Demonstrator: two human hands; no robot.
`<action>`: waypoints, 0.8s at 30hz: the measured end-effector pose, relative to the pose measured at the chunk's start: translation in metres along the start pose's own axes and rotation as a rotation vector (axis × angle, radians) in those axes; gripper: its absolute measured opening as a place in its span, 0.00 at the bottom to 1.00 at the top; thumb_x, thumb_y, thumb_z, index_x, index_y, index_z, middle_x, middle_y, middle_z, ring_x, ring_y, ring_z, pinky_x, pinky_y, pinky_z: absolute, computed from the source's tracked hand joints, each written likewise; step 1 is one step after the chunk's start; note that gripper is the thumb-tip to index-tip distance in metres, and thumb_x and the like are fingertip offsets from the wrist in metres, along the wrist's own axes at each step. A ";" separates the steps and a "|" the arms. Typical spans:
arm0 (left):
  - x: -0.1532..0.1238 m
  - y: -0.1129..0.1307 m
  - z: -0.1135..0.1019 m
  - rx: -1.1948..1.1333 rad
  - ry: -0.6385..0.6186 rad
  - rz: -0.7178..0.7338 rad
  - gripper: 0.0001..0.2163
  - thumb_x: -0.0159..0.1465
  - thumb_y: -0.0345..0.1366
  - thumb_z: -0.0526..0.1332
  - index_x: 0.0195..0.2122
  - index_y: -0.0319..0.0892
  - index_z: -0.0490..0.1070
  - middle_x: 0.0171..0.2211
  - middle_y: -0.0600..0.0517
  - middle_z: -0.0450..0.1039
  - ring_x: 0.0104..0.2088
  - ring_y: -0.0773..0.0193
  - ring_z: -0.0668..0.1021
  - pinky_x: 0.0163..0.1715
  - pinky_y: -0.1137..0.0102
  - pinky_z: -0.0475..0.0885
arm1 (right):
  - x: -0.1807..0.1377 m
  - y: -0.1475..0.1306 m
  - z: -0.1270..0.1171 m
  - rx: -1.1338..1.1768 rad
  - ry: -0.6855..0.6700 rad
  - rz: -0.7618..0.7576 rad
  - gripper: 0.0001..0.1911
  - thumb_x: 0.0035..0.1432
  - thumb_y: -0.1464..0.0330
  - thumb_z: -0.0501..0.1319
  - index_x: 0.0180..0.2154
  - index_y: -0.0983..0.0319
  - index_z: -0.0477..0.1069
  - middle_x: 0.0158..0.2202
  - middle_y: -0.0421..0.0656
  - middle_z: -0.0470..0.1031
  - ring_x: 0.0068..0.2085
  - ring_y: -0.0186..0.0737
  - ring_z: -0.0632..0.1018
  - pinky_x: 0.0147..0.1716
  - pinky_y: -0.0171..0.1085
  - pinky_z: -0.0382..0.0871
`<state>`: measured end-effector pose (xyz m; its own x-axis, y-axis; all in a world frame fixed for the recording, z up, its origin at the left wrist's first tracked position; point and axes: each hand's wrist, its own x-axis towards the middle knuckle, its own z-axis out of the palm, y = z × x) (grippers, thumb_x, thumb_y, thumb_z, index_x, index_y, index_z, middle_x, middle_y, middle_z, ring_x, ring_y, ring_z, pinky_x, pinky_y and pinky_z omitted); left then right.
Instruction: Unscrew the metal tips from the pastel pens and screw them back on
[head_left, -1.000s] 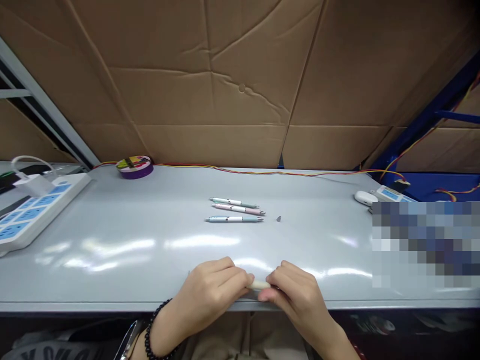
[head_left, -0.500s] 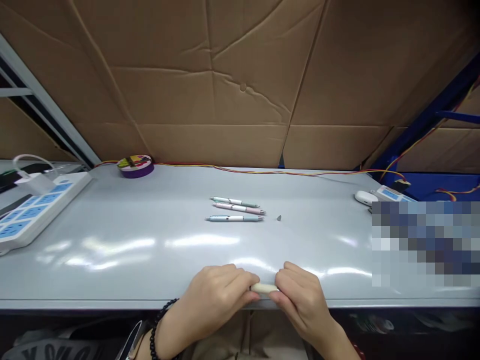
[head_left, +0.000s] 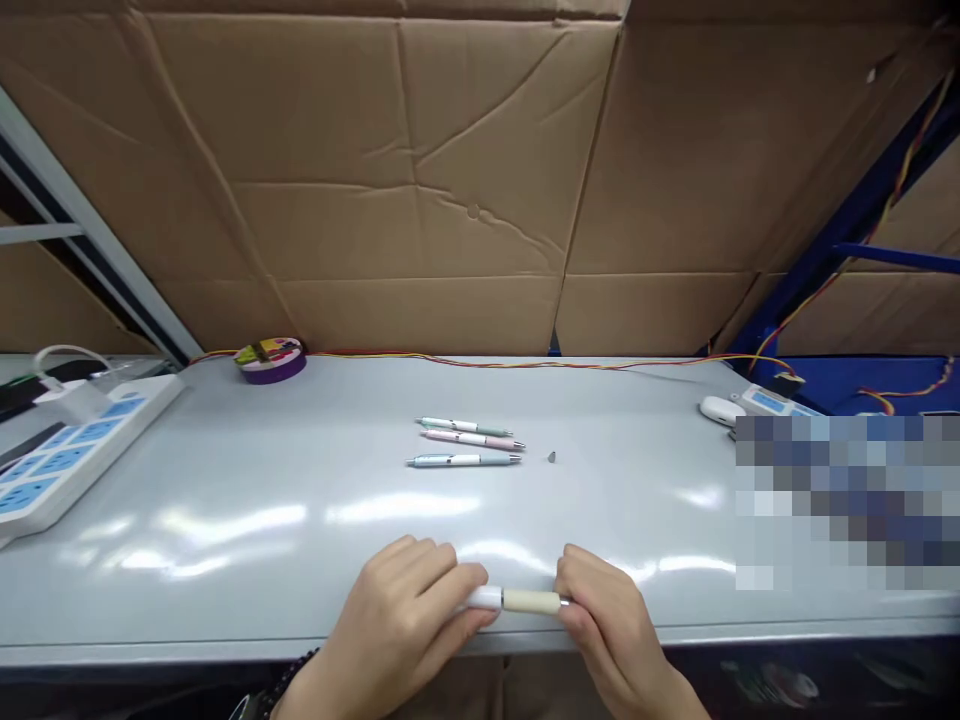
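Between my two hands, near the table's front edge, is a pen (head_left: 531, 601) with a white barrel and a cream grip section, lying level. My left hand (head_left: 409, 615) is closed around the white barrel. At the other end, my right hand (head_left: 611, 620) pinches the thin metallic tip; the fingers hide its end. Farther back on the table lie three more pens: a green and white pen (head_left: 465, 427), a pink and white pen (head_left: 472, 439) and a light blue pen (head_left: 463, 460). Right of them sits a small grey cone-shaped piece (head_left: 551, 457).
A white power strip (head_left: 90, 450) with blue sockets lies at left. At the back left is a purple roll of tape (head_left: 271, 362), beside red and yellow wires (head_left: 450, 361). A white rounded device (head_left: 721, 410) sits at right, and cardboard (head_left: 337, 230) stands behind.
My left hand has shifted left along the pen, so part of the white barrel now shows. The right hand still holds the tip end. The view has tilted up slightly.
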<state>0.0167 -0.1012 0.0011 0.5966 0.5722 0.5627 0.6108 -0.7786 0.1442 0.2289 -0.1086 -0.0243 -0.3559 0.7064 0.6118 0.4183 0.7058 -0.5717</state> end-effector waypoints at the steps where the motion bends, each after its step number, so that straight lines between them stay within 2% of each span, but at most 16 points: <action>1: -0.001 0.001 -0.001 0.043 0.060 0.012 0.09 0.67 0.35 0.53 0.35 0.41 0.70 0.20 0.54 0.67 0.20 0.64 0.65 0.20 0.70 0.56 | 0.001 0.000 0.000 0.008 -0.015 0.025 0.20 0.68 0.61 0.41 0.24 0.60 0.53 0.20 0.37 0.57 0.21 0.33 0.60 0.20 0.33 0.51; 3: -0.003 0.004 -0.002 0.151 0.188 0.062 0.05 0.64 0.31 0.58 0.38 0.39 0.72 0.18 0.55 0.67 0.18 0.66 0.63 0.20 0.70 0.54 | 0.003 0.001 -0.001 0.059 -0.059 0.093 0.22 0.67 0.59 0.41 0.22 0.60 0.51 0.19 0.36 0.55 0.20 0.32 0.59 0.20 0.33 0.50; 5: -0.003 0.005 -0.004 0.235 0.250 0.118 0.07 0.61 0.28 0.61 0.41 0.38 0.72 0.18 0.56 0.68 0.18 0.67 0.62 0.21 0.70 0.54 | 0.006 0.002 -0.002 0.139 -0.141 0.174 0.24 0.67 0.57 0.40 0.20 0.60 0.48 0.18 0.36 0.52 0.20 0.32 0.58 0.20 0.33 0.50; 8: 0.000 0.003 -0.010 0.193 0.195 0.115 0.10 0.60 0.28 0.60 0.42 0.40 0.72 0.21 0.54 0.71 0.20 0.66 0.66 0.24 0.68 0.59 | 0.007 0.003 -0.005 0.249 -0.246 0.336 0.25 0.66 0.56 0.42 0.19 0.60 0.47 0.18 0.35 0.50 0.20 0.32 0.57 0.20 0.33 0.50; 11: 0.004 0.001 -0.018 -0.017 0.075 0.077 0.14 0.60 0.25 0.56 0.45 0.41 0.71 0.26 0.50 0.73 0.23 0.64 0.70 0.25 0.68 0.64 | 0.005 0.004 -0.006 0.334 -0.212 0.431 0.24 0.66 0.57 0.44 0.20 0.61 0.52 0.18 0.35 0.54 0.21 0.31 0.58 0.22 0.32 0.52; 13: 0.005 -0.001 -0.022 -0.194 0.032 0.067 0.13 0.62 0.24 0.55 0.46 0.41 0.70 0.28 0.50 0.74 0.24 0.65 0.73 0.24 0.71 0.66 | 0.002 0.005 -0.006 0.365 -0.173 0.438 0.24 0.65 0.56 0.45 0.20 0.61 0.54 0.19 0.36 0.55 0.21 0.31 0.58 0.22 0.32 0.52; 16: 0.003 -0.004 -0.025 -0.409 0.071 0.052 0.08 0.63 0.27 0.57 0.43 0.41 0.69 0.28 0.51 0.76 0.27 0.67 0.77 0.26 0.74 0.70 | 0.001 0.004 -0.007 0.371 -0.193 0.472 0.26 0.65 0.54 0.43 0.18 0.61 0.51 0.17 0.36 0.53 0.20 0.31 0.57 0.21 0.32 0.52; 21: -0.006 -0.015 -0.031 -0.417 0.022 0.157 0.12 0.61 0.27 0.61 0.45 0.44 0.67 0.34 0.52 0.79 0.28 0.66 0.80 0.27 0.74 0.72 | 0.006 0.000 -0.011 0.404 -0.406 0.484 0.29 0.66 0.55 0.42 0.15 0.60 0.52 0.14 0.36 0.53 0.19 0.31 0.59 0.22 0.33 0.54; 24: -0.008 -0.016 -0.030 -0.536 0.099 0.120 0.17 0.56 0.30 0.67 0.46 0.46 0.68 0.33 0.50 0.80 0.26 0.63 0.80 0.25 0.73 0.73 | 0.010 -0.001 -0.012 0.418 -0.429 0.443 0.29 0.65 0.55 0.43 0.15 0.60 0.54 0.14 0.35 0.54 0.18 0.30 0.59 0.21 0.33 0.54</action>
<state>-0.0137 -0.1009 0.0182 0.5780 0.4647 0.6708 0.1755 -0.8736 0.4540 0.2355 -0.1030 -0.0112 -0.5586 0.8275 0.0576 0.2764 0.2511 -0.9277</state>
